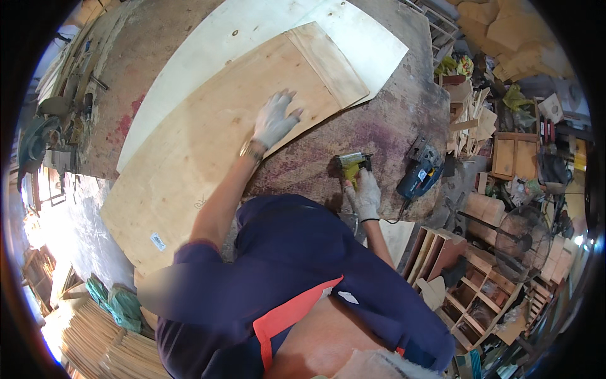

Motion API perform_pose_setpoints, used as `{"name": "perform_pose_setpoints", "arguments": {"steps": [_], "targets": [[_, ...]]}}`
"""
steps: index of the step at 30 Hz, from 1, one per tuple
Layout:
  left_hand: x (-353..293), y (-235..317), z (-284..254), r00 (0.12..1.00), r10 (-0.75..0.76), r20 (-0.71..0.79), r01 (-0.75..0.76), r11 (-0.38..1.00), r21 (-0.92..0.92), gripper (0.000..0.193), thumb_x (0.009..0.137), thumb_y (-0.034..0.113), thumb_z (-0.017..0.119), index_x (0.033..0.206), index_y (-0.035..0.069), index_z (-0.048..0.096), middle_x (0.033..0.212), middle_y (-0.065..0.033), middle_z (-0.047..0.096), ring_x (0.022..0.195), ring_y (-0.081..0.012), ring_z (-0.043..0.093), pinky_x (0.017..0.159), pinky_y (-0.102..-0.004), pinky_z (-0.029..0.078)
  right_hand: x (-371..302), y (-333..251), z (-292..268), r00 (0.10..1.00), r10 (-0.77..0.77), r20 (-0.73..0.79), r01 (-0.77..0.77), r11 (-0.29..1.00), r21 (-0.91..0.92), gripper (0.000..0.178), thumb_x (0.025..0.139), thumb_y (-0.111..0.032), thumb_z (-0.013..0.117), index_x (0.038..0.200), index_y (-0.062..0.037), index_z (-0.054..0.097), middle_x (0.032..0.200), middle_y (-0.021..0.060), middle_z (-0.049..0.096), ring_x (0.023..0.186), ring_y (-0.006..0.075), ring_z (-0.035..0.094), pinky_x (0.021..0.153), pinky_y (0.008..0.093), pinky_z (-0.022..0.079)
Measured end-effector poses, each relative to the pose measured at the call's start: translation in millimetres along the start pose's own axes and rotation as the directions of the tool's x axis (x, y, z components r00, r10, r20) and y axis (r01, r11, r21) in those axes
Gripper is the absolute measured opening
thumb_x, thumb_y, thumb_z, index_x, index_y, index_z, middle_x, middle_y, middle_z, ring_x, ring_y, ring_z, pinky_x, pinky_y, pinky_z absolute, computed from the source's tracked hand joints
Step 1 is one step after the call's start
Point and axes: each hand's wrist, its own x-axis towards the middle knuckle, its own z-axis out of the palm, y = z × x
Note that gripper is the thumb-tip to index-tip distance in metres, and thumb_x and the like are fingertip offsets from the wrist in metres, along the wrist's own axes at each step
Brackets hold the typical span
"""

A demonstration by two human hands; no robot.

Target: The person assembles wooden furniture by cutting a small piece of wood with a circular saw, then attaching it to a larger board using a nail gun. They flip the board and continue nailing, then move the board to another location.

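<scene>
1. One big table (303,158), stained reddish purple in places, fills the middle and bears the work.
2. Two boards lie on it, one over the other: a brown board (202,126) with a curved edge on top, and a white board (208,47) showing from beneath along its far side. The brown one reaches past the table's near left edge.
3. One fan (522,243) with a round wire guard stands off to the right, apart from the table.
4. One wooden strip (328,66) lies across the far right end of the brown board.
5. The left arm stretches forward, and the left hand (274,120), in a pale glove, rests palm down on the brown board, fingers partly spread, thumb out to the right.
6. One blue and black power saw (420,174) lies on the table, right of the other hand.
7. The right arm is held lower; the right hand (367,197), also gloved, is wrapped around the handle of one yellow-green staple gun (351,167), which is over the table, near the brown board but apart from it. Whether it touches the tabletop, I cannot tell.
8. One watch (253,150) circles the left wrist.
9. One small label (158,241) sits on the brown board's near end.
</scene>
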Motion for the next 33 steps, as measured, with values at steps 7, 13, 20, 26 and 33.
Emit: {"name": "perform_pose_setpoints", "arguments": {"steps": [7, 13, 20, 26, 33], "targets": [[134, -10, 93, 0.989, -0.039, -0.140, 0.070, 0.972, 0.224, 0.068, 0.095, 0.042, 0.061, 0.151, 0.006, 0.046, 0.162, -0.0209, 0.038, 0.150, -0.0410, 0.034, 0.122, -0.0492, 0.030, -3, 0, 35, 0.979, 0.191, 0.075, -0.195, 0.980, 0.040, 0.049, 0.077, -0.026, 0.081, 0.114, -0.0098, 0.053, 0.111, 0.0132, 0.060, 0.109, 0.0370, 0.061, 0.085, 0.0501, 0.053], [192, -4, 123, 0.931, 0.175, -0.320, -0.050, 0.931, 0.362, 0.066, 0.097, 0.044, 0.058, 0.152, 0.009, 0.047, 0.162, -0.0192, 0.039, 0.151, -0.0376, 0.034, 0.124, -0.0511, 0.026, 23, -1, 27, 0.939, 0.303, 0.162, -0.332, 0.922, 0.201, 0.054, 0.074, -0.016, 0.081, 0.118, -0.0087, 0.050, 0.107, 0.0209, 0.067, 0.101, 0.0467, 0.065, 0.086, 0.0508, 0.052], [193, -3, 144, 0.992, 0.102, -0.079, -0.043, 0.838, 0.544, 0.063, 0.104, 0.048, 0.047, 0.158, 0.016, 0.039, 0.165, -0.0130, 0.035, 0.155, -0.0302, 0.029, 0.127, -0.0503, 0.019, 74, 3, -37, 0.870, 0.369, 0.326, -0.474, 0.807, 0.351, 0.060, 0.078, -0.027, 0.088, 0.125, -0.0001, 0.062, 0.113, 0.0186, 0.073, 0.101, 0.0320, 0.072, 0.084, 0.0403, 0.056], [192, -2, 143, 0.996, 0.042, -0.074, 0.000, 0.866, 0.500, 0.061, 0.104, 0.045, 0.047, 0.157, 0.016, 0.040, 0.165, -0.0120, 0.036, 0.154, -0.0278, 0.029, 0.128, -0.0479, 0.018, 147, -17, -74, 0.983, -0.004, 0.182, -0.039, 0.972, 0.233, 0.046, 0.082, -0.022, 0.085, 0.117, -0.0013, 0.064, 0.097, 0.0192, 0.074, 0.089, 0.0359, 0.074, 0.077, 0.0407, 0.057], [192, -9, 151, 0.987, 0.080, -0.137, -0.003, 0.872, 0.490, 0.059, 0.102, 0.045, 0.048, 0.152, 0.014, 0.047, 0.163, -0.0117, 0.040, 0.153, -0.0273, 0.032, 0.127, -0.0490, 0.019, 187, -23, -61, 0.970, -0.148, 0.194, 0.092, 0.958, 0.273, 0.037, 0.085, -0.023, 0.081, 0.110, -0.0008, 0.065, 0.096, 0.0199, 0.075, 0.088, 0.0366, 0.075, 0.074, 0.0411, 0.058]]}}
